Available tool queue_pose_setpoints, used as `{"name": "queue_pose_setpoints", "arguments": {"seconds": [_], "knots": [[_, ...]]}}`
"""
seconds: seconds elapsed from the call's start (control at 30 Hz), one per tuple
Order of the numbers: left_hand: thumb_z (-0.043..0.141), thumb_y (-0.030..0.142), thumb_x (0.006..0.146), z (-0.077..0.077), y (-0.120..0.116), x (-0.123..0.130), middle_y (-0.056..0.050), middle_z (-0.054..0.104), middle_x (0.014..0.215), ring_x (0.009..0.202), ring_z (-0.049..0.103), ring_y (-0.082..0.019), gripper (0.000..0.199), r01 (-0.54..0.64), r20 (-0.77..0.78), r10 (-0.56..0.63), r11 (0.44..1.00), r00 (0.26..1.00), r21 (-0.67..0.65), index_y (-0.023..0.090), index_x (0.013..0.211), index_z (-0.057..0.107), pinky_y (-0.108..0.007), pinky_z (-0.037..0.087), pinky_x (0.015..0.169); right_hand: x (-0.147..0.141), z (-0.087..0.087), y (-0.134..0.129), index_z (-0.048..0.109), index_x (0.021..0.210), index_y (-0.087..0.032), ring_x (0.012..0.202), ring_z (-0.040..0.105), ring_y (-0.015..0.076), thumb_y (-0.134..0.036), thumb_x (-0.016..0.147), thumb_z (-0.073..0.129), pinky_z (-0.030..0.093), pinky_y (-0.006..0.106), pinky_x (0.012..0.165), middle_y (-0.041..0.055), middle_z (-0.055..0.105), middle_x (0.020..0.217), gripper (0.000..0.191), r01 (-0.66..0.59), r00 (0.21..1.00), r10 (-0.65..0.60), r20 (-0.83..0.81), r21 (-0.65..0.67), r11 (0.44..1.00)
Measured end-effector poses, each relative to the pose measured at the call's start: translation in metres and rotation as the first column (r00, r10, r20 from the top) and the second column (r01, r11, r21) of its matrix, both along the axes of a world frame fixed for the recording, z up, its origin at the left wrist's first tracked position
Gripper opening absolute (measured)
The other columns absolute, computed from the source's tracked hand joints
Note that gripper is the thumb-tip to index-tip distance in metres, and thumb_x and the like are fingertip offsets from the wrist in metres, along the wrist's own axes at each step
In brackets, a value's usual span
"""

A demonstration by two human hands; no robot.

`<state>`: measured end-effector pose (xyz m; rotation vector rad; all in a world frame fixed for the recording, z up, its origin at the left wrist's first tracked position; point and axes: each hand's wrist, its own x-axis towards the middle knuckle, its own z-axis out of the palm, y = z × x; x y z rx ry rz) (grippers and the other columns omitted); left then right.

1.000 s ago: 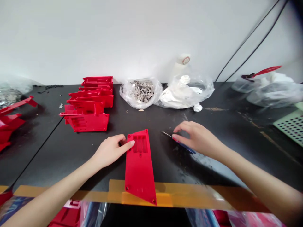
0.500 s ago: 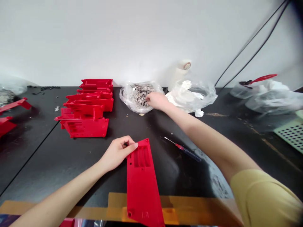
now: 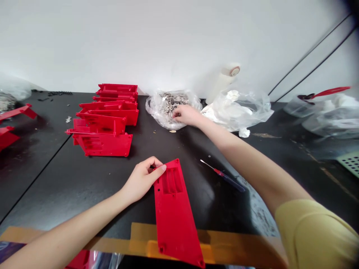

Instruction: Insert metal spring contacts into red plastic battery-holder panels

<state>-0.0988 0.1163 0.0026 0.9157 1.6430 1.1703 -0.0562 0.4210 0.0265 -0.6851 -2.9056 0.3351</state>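
My left hand [image 3: 143,177] pinches the upper left edge of a flat red plastic panel [image 3: 178,220], which has slots near its top and lies at the table's front edge. My right hand [image 3: 186,114] reaches to a clear plastic bag [image 3: 157,112] full of small metal-coloured parts [image 3: 175,101]. Its fingers are bent together at the front of the pile, and whatever they hold is too small to make out. A screwdriver [image 3: 224,176] with a red and dark handle lies right of the panel.
Several red panels [image 3: 108,144] stand in a row at the back left. A bag with white material [image 3: 238,112], a pale bottle [image 3: 221,84] and a red-handled tool [image 3: 332,91] are at the back right. Tape [image 3: 232,244] runs along the front edge.
The whole view has shifted slightly. My left hand still grips the panel, whose lower end shows more fully. My right hand remains at the bag of small parts.
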Motion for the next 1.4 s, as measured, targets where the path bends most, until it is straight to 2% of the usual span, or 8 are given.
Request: {"name": "queue_pose_setpoints", "arguments": {"seconds": [0.13,0.2,0.3,0.5,0.67,0.9,1.1,1.4], "knots": [[0.061,0.048,0.085,0.002,0.000,0.000,0.003,0.055,0.072,0.065,0.047,-0.010,0.032,0.003,0.018,-0.004,1.000,1.000,0.028,0.018,0.078,0.054,-0.022,0.037,0.062,0.008,0.004,-0.005,0.064,0.098,-0.013,0.103,0.062,0.0206,-0.012,0.090,0.052,0.046,0.032,0.092,0.0088,0.069,0.108,0.014,-0.019,0.983,0.013,-0.184,-0.034,0.999],[0.057,0.049,0.088,0.002,0.000,0.000,0.004,0.052,0.071,0.065,0.044,-0.010,0.033,-0.003,0.011,0.003,0.999,1.000,0.036,0.017,0.077,0.054,-0.022,0.035,0.062,0.020,0.009,-0.017,0.057,0.093,-0.015,0.098,0.065,0.0193,-0.011,0.091,0.051,0.050,0.033,0.087,0.0075,0.070,0.100,0.007,-0.042,0.935,-0.041,-0.353,-0.226,0.973],[0.051,0.049,0.091,0.001,0.000,0.000,0.005,0.047,0.068,0.064,0.040,-0.010,0.035,-0.013,0.006,0.012,0.999,1.000,0.038,0.017,0.076,0.055,-0.022,0.033,0.061,0.052,0.019,-0.051,0.047,0.081,-0.020,0.080,0.069,0.0166,-0.016,0.089,0.060,0.056,0.032,0.076,0.0029,0.069,0.081,0.015,-0.205,0.846,-0.148,-0.512,-0.568,0.797],[0.053,0.043,0.090,0.000,-0.001,0.001,0.005,0.050,0.068,0.064,0.041,-0.009,0.030,0.015,0.014,-0.015,0.999,1.000,0.043,0.017,0.075,0.054,-0.023,0.032,0.062,0.125,0.025,-0.128,0.051,0.107,-0.021,0.074,0.071,0.0159,-0.031,0.087,0.069,0.058,0.028,0.067,0.0020,0.073,0.084,0.028,-0.264,0.922,-0.108,-0.372,-0.807,0.528],[0.056,0.042,0.088,0.004,0.000,0.001,0.005,0.050,0.068,0.063,0.041,-0.009,0.029,0.019,0.012,-0.019,0.999,1.000,0.040,0.016,0.075,0.054,-0.022,0.033,0.062,0.139,0.024,-0.154,0.070,0.102,-0.022,0.084,0.071,0.0169,-0.038,0.086,0.070,0.057,0.029,0.079,0.0029,0.074,0.093,0.022,-0.132,0.936,-0.143,-0.321,-0.699,0.702],[0.058,0.042,0.086,0.003,0.001,0.000,0.006,0.049,0.065,0.059,0.042,-0.007,0.029,0.033,0.058,-0.036,0.999,0.998,0.042,0.016,0.076,0.053,-0.019,0.034,0.058,0.127,0.028,-0.154,0.075,0.079,-0.020,0.075,0.065,0.0145,-0.036,0.079,0.077,0.052,0.026,0.067,0.0040,0.072,0.086,0.016,-0.150,0.868,-0.172,-0.465,-0.577,0.802],[0.057,0.042,0.085,0.006,0.001,0.001,0.005,0.053,0.066,0.060,0.049,-0.007,0.027,-0.003,0.144,0.002,1.000,0.990,0.008,0.016,0.077,0.055,-0.017,0.038,0.056,0.123,0.022,-0.153,0.065,0.094,-0.016,0.065,0.066,0.0139,-0.038,0.082,0.074,0.057,0.027,0.063,0.0020,0.070,0.073,0.026,-0.231,0.905,-0.186,-0.382,-0.810,0.539],[0.066,0.035,0.082,0.003,0.000,-0.002,0.003,0.062,0.075,0.065,0.055,-0.007,0.022,0.055,0.127,-0.063,0.996,0.990,0.069,0.014,0.081,0.060,-0.020,0.043,0.064,0.125,0.035,-0.154,0.074,0.109,-0.021,0.092,0.071,0.0203,-0.035,0.075,0.080,0.059,0.031,0.077,0.0073,0.074,0.103,0.037,-0.160,0.937,-0.225,-0.267,-0.900,0.405]]}}
